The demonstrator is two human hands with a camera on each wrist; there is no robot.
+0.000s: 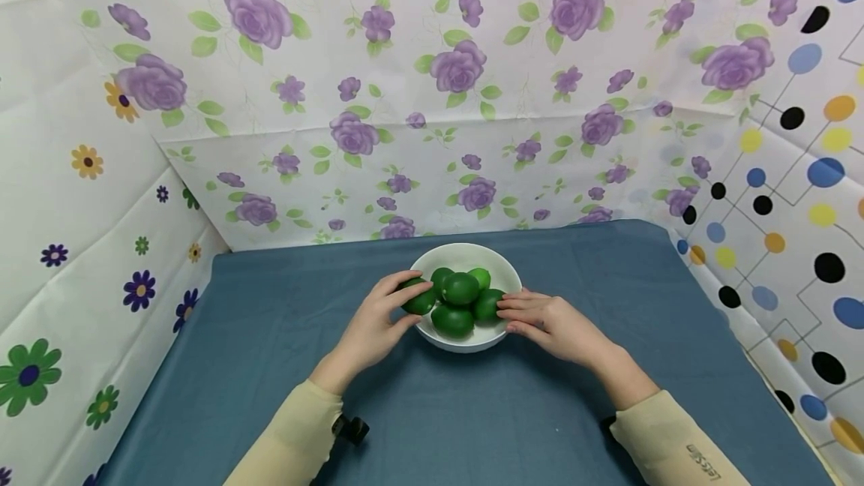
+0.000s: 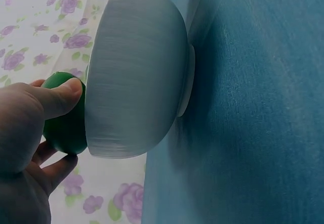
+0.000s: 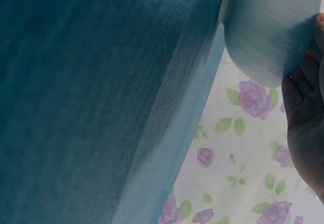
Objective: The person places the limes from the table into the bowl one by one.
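Note:
A white bowl (image 1: 462,343) stands on the blue cloth with several green limes (image 1: 460,289) heaped inside; a lighter one lies at the back. At the bowl's left rim my left hand (image 1: 375,321) grips another lime (image 1: 419,300) between thumb and fingers. The left wrist view has this lime (image 2: 65,125) right against the rim, fingers curled round it. My right hand (image 1: 555,325) rests at the opposite rim, its fingers nearly straight, reaching over the edge beside the rightmost lime (image 1: 487,307). In the right wrist view the hand (image 3: 310,118) lies along the bowl's side.
Blue cloth (image 1: 466,418) covers the table. A floral sheet (image 1: 418,156) rises behind the bowl, a flower-patterned sheet (image 1: 81,246) stands at the left and a dotted sheet (image 1: 796,231) at the right. A black wrist device (image 1: 351,430) shows at the left sleeve.

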